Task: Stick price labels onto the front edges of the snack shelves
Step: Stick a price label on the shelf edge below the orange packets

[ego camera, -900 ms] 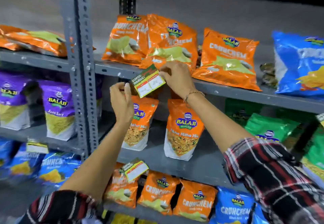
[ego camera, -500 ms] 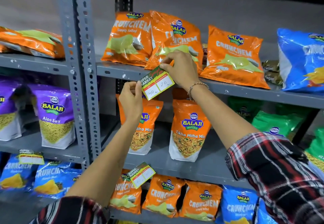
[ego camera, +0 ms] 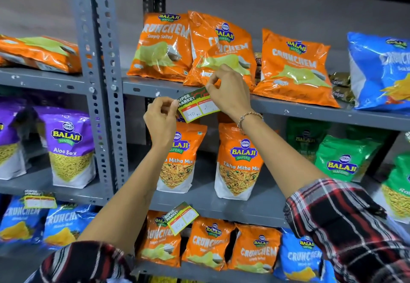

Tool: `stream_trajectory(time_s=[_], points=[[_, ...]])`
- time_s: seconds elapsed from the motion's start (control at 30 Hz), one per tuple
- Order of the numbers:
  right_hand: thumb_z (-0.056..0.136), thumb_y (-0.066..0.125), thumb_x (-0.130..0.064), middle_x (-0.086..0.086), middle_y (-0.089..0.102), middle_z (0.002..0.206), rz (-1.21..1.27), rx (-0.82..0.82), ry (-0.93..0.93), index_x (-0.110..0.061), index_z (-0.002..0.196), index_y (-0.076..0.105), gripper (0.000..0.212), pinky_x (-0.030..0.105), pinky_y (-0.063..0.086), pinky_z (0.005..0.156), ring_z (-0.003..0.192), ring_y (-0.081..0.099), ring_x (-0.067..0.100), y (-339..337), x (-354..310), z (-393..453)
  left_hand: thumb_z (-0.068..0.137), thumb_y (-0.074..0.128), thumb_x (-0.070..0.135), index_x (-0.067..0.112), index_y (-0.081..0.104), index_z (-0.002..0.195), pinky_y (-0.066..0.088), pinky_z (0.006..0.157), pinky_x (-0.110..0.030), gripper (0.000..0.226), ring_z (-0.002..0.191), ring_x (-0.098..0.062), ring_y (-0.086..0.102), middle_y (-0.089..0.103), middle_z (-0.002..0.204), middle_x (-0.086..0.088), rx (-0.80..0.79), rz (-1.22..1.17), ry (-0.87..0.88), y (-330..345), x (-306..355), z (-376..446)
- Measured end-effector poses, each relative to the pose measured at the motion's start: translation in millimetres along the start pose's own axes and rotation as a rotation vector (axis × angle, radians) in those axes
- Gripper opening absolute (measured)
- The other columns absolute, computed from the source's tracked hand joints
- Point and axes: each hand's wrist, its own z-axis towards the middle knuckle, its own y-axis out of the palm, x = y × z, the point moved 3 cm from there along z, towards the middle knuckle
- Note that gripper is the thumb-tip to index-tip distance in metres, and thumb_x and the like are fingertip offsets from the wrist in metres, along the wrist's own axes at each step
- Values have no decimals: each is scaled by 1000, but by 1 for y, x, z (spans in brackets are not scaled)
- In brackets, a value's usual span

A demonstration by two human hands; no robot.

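Fingertips (ego camera: pixel 175 105) of the left hand (ego camera: pixel 160 120) and right hand (ego camera: pixel 228 93) pinch opposite ends of the thin green-and-white paper price label (ego camera: pixel 195 108) at centre frame against the grey metal shelf edge (ego camera: pixel 310 112); light and floppy, it likely handles best by its corners.

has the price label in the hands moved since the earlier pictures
Yes. The price label has gone up toward the top shelf edge: earlier it hung wholly below it, now its upper end overlaps that edge, pinched by the right hand and left hand.

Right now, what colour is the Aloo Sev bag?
Purple Aloo Sev bag with a white base; head view.
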Motion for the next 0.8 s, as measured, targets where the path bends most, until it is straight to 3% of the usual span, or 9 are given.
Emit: stream_trajectory(time_s=[0.13, 0.3, 0.4, 0.53, 0.63, 0.8], points=[[87, 59, -20, -1, 61, 93, 155, -16, 144, -11, 73, 65, 17, 24, 38, 57, 81, 56, 13, 6, 20, -24, 85, 68, 20, 11, 68, 85, 43, 60, -3, 9, 68, -1, 57, 66, 82, -1, -102, 67, 62, -7, 0, 12], [84, 64, -25, -5, 61, 89, 283, 22, 236, -15, 74, 66, 15, 33, 47, 68, 81, 56, 12, 7, 37, -40, 83, 70, 20, 11, 71, 89, 40, 60, 1, 10, 67, 4, 54, 64, 83, 0, -228, 159, 159, -16, 11, 22], [81, 69, -25, -7, 60, 85, 344, 46, 294, -17, 75, 70, 10, 30, 46, 67, 81, 54, 9, 6, 38, -42, 83, 70, 23, 12, 72, 91, 40, 63, -6, 14, 70, 1, 55, 64, 86, 0, -285, 161, 179, -18, 16, 32], [79, 73, -26, -4, 60, 91, 377, 62, 335, -16, 78, 73, 9, 19, 40, 61, 84, 53, 8, 5, 35, -38, 86, 66, 27, 12, 71, 94, 38, 67, -11, 18, 77, -2, 50, 55, 93, 1, -266, 170, 177, -19, 20, 45], [75, 76, -23, 1, 65, 96, 390, 76, 362, -15, 76, 75, 8, 20, 41, 60, 85, 56, 9, 9, 31, -35, 85, 67, 30, 12, 71, 97, 45, 76, -24, 22, 91, -10, 50, 55, 98, -4, -249, 215, 169, -19, 22, 50], [74, 75, -21, 3, 67, 95, 348, 122, 379, -16, 73, 75, 5, 17, 41, 55, 77, 53, 5, 13, 30, -27, 79, 74, 30, 13, 74, 94, 38, 67, -11, 22, 93, -11, 47, 51, 98, 0, -203, 219, 167, -17, 23, 52]])
